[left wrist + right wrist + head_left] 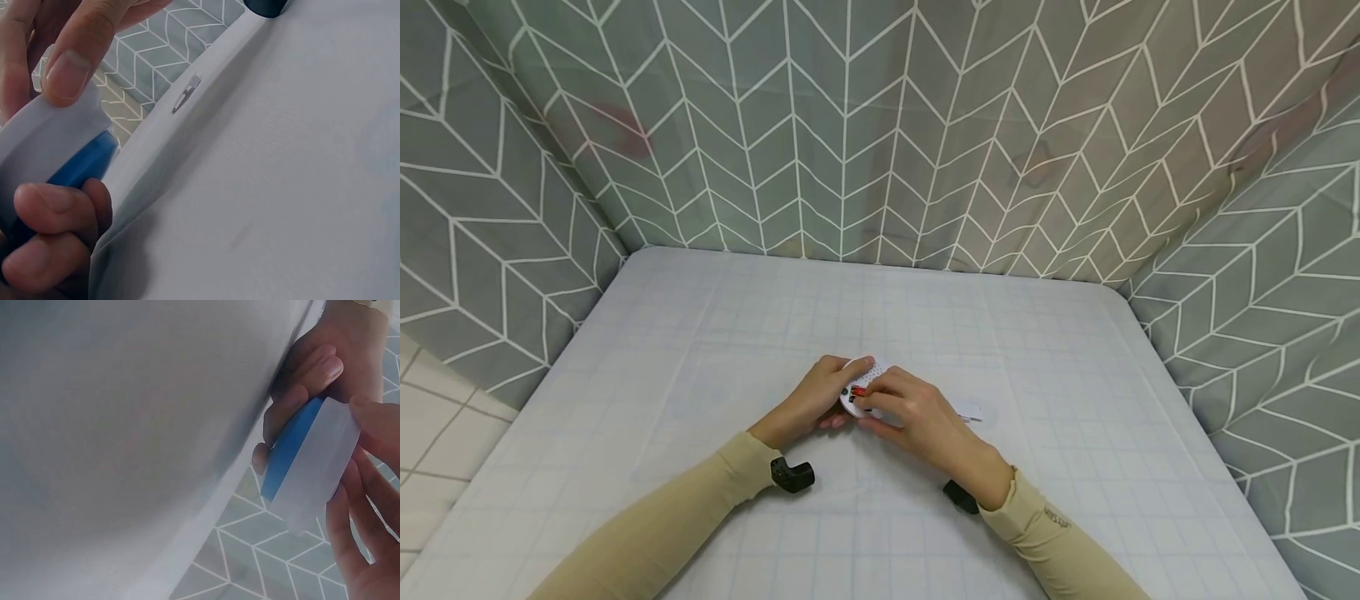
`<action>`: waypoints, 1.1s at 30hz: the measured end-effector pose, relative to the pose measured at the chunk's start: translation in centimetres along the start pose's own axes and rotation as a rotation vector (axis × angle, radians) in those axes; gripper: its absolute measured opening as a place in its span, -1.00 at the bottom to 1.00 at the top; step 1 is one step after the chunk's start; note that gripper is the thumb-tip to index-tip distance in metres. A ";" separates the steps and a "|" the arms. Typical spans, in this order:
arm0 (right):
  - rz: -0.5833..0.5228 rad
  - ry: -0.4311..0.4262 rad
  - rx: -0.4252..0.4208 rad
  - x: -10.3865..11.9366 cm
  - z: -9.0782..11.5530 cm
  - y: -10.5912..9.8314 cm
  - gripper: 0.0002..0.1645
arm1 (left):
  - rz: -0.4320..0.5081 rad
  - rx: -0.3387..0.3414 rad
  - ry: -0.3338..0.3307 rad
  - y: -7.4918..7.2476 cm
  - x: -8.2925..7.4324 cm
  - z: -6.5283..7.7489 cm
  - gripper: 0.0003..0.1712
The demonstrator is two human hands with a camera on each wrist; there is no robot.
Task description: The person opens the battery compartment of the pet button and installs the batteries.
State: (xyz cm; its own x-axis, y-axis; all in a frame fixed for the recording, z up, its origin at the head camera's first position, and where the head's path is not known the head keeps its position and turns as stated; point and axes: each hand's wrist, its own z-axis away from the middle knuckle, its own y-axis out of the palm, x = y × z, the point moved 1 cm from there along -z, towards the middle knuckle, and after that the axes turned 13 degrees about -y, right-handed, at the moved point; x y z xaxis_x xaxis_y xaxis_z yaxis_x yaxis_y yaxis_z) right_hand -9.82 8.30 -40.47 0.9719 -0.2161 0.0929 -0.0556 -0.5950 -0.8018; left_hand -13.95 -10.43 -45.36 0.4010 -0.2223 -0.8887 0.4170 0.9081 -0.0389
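Note:
My left hand (816,396) grips a round white device (877,368) by its edge, thumb on the dotted upper face and fingers curled underneath. A red and black battery (858,391) shows in a slot on that face. Fingers of my right hand (917,417) bend over the slot beside the battery, partly hiding it. In the right wrist view the right thumb lies on the rim of the white body (322,459), and the left fingers wrap the blue side (294,450). The left wrist view shows the blue underside (90,159) above the left fingertips.
Beyond the right hand, a small white piece with a thin stick-like thing (972,415) lies on the white tablecloth (760,317). Grey patterned curtains (880,133) hang behind the table and along both sides. Each wrist carries a black camera (792,475).

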 end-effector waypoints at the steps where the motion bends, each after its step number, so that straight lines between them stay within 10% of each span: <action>1: -0.004 0.000 -0.001 0.0 0.0 0.0 -0.78 | 0.004 0.001 0.001 0.0 0.0 0.0 -0.25; 22: -0.039 0.022 -0.072 -0.9 0.6 -0.6 -0.69 | 0.024 0.019 0.026 0.2 -0.1 0.1 -0.25; 33: 0.023 0.167 -0.075 -2.4 1.5 -2.4 -0.76 | 0.028 0.018 -0.007 0.2 -0.2 0.0 -0.23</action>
State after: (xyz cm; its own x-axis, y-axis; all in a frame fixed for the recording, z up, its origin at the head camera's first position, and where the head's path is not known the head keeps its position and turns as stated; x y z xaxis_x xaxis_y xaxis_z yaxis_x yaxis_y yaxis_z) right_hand -11.65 11.38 -39.70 0.9190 -0.3523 0.1767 -0.1006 -0.6431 -0.7591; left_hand -13.92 -10.21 -45.16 0.4186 -0.1992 -0.8860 0.4201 0.9075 -0.0055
